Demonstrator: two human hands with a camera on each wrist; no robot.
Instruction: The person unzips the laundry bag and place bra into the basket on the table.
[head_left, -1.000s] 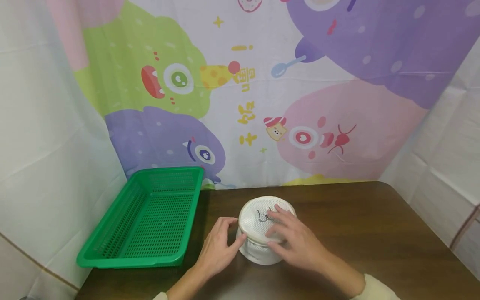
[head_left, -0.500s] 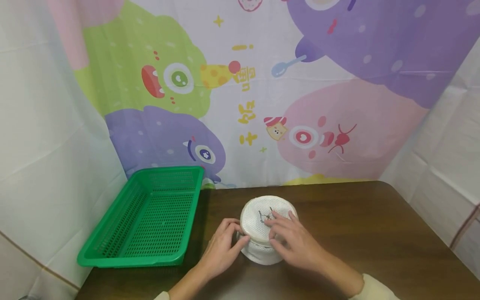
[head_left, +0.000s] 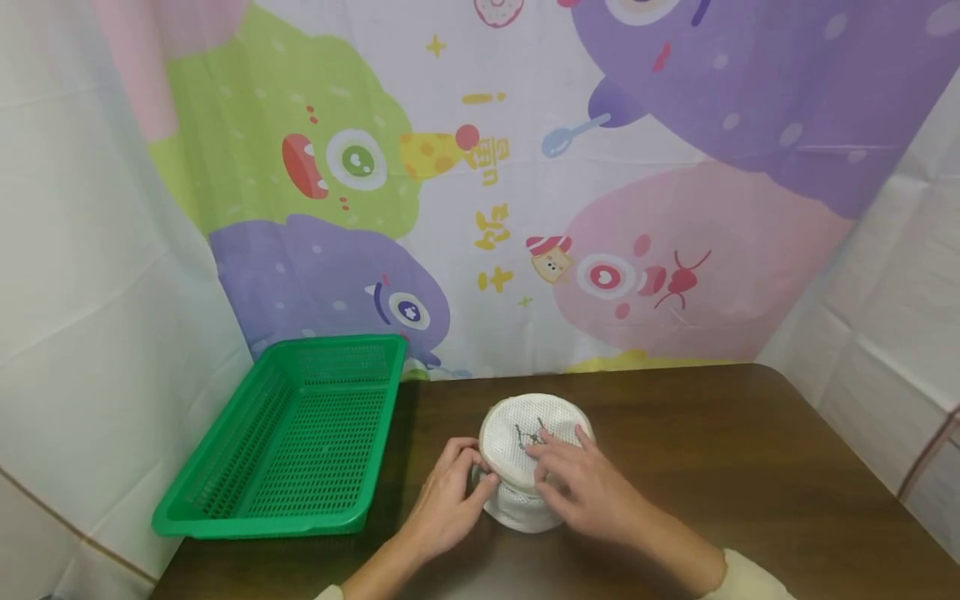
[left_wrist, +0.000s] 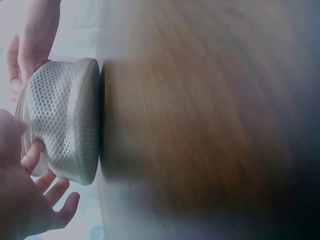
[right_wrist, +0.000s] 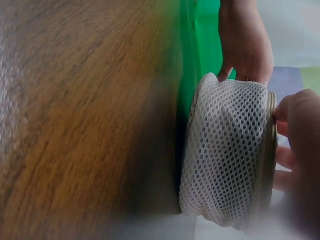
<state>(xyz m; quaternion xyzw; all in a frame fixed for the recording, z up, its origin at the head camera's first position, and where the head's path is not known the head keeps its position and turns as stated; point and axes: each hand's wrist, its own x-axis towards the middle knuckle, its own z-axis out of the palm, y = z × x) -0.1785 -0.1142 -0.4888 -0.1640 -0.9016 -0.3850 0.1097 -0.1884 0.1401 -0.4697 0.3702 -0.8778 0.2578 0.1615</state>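
A round white mesh laundry bag [head_left: 531, 425] stands on the table with a dark printed mark on its top. A zipper [right_wrist: 272, 135] runs around its upper rim. My left hand [head_left: 447, 496] holds the bag's left side near the rim, thumb toward the front; in the left wrist view its other fingers spread loosely beside the mesh wall. My right hand [head_left: 592, 487] is at the front right of the rim, thumb and forefinger pinching the zipper edge, other fingers bent over the top. Whether a zipper pull lies between them is hidden.
A green plastic basket [head_left: 372, 467] with slotted walls sits on the left of the dark wooden table [head_left: 720, 467]. Behind the table hangs a cartoon-printed cloth [head_left: 517, 333]. White sheets enclose both sides.
My right fingers have drawn together and curled in at the front rim. My left fingers have come in closer on the bag's side. The bag has stayed nearly in place.
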